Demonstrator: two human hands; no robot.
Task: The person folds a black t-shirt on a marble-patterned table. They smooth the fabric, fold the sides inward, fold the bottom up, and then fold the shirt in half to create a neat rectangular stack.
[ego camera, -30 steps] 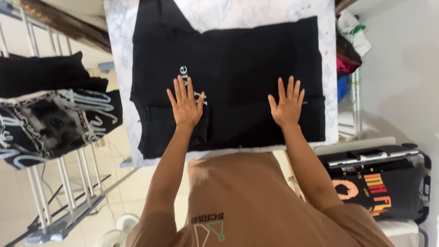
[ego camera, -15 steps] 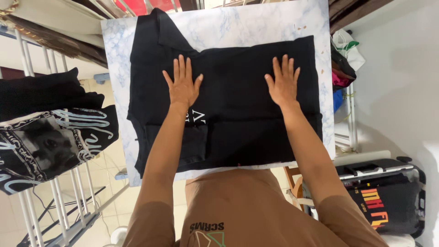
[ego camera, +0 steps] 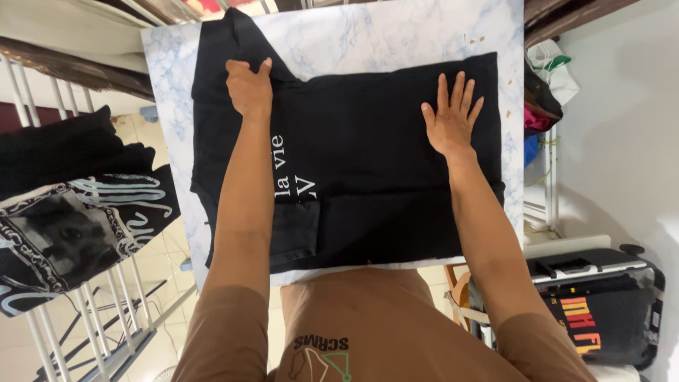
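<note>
Brown short-sleeved T-shirt, green-and-black chest print, bare forearms, no jewellery visible

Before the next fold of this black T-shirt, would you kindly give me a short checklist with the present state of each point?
1. Black T-shirt lies on the marble-patterned board: ok.
2. Right hand flat with fingers spread, pinning the cloth: ok.
3. Left hand has a grip on the cloth near the far left part: cannot tell, the fingers are curled and hide it.
4. Cloth between the hands is smooth: ok.
5. Near left corner, a folded flap sits neatly under the left forearm: cannot tell.
6. Hem stays on the board at the near edge: ok.
</note>
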